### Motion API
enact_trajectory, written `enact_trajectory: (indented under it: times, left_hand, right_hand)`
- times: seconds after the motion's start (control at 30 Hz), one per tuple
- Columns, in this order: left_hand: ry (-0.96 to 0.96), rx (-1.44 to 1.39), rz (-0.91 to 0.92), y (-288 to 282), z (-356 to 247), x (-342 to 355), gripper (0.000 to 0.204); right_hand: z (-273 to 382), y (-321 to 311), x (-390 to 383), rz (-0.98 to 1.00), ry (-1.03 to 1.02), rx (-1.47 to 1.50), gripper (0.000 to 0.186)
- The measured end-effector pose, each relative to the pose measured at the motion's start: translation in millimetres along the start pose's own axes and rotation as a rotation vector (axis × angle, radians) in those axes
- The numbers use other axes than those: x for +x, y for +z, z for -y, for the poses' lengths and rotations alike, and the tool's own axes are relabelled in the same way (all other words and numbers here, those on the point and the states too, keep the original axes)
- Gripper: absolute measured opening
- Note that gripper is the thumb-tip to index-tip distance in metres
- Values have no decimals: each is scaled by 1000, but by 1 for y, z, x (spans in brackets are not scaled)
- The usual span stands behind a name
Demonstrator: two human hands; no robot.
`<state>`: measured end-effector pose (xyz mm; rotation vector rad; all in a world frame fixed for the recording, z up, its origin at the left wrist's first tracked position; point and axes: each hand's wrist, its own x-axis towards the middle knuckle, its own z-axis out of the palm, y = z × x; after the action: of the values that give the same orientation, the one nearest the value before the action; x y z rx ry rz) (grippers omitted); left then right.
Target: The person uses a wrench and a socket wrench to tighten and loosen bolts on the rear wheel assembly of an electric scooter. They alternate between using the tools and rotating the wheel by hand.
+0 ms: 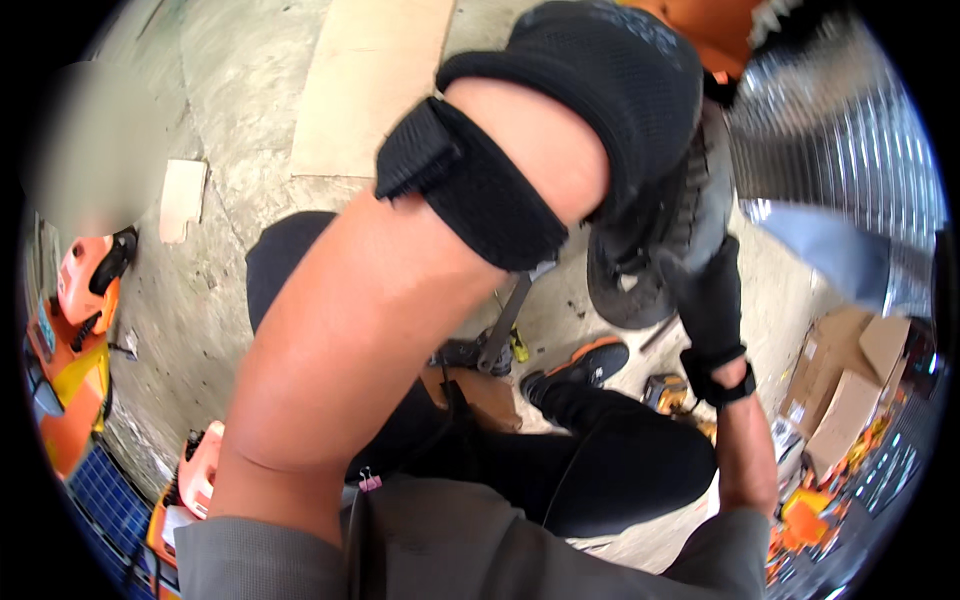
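Observation:
My left forearm reaches up across the middle of the view. My left hand (610, 95), in a black glove with a strap at the wrist, is beside an orange body panel (705, 30); its fingers are hidden behind the back of the glove. A dark knobbly tyre (712, 180) stands upright just right of it. At the tyre's lower end my right hand (705, 300), also black-gloved, is closed around the tread, its fingertips partly hidden. Next to the tyre lies a round black part with a hole (625, 285).
Orange machines (90, 280) stand at the left. Cardboard sheet (370, 90) lies on the concrete floor. At right are ribbed silver ducting (840, 130), an open cardboard box (845, 380) and orange scraps. A yellow-and-black tool (663, 393) lies near my shoe (580, 370).

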<state>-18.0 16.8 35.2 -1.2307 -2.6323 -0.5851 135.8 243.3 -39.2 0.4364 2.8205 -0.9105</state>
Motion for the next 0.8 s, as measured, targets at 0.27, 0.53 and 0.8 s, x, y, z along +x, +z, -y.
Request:
enact_trajectory:
  times: [0.27,0.53,0.8]
  left_hand:
    - [-382,-85,162,9,35,10,18]
    - [-783,-301,227,-10,60,-51,23]
    - [-927,-520,98,-54,3,-93,32]
  right_hand:
    - [15,-17,4,117,163,89,52]
    - [20,-9,9,24,154,83,61]
    - [68,-55,-24,325,314,-63,58]
